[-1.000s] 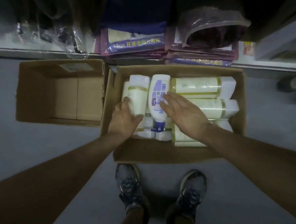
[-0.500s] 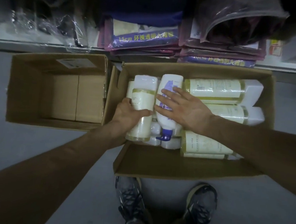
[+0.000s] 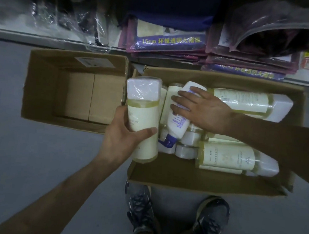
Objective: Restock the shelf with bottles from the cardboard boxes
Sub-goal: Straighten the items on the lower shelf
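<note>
Cream-coloured bottle [image 3: 142, 116]: white square cap under clear shrink film, and a pale label whose print is too small to read.

Location: in the left hand [image 3: 123, 138], over the left wall of the full cardboard box [image 3: 182, 181] and apparently clear of the stock beneath.

Axis: the long axis runs away from the person, with the cap end toward the shelf [image 3: 36, 36] and the base toward the wrist.

Grasp: the thumb lies across the lower label and the fingers curl round the far side, a firm wrap on the lower half.

Pump bottle [image 3: 177, 125]: white body, purple print, purple pump head pointing back toward the person. It lies tilted on top of the other stock.

Right hand [image 3: 205, 111]: laid flat on the pump bottle, with fingers straight and spread, pointing left. It presses rather than grips.

Like bottles [image 3: 242, 103]: these lie crosswise in the same box, caps to the right.

Empty cardboard box [image 3: 42, 83]: on the floor just beside the full one, on its left.

Assessment: the left hand is the carrying hand, and its bottle already points at the shelf. The bottle would probably need turning upright before it is set down. The right hand would need its fingers curled round the pump bottle before it could lift it.
</note>
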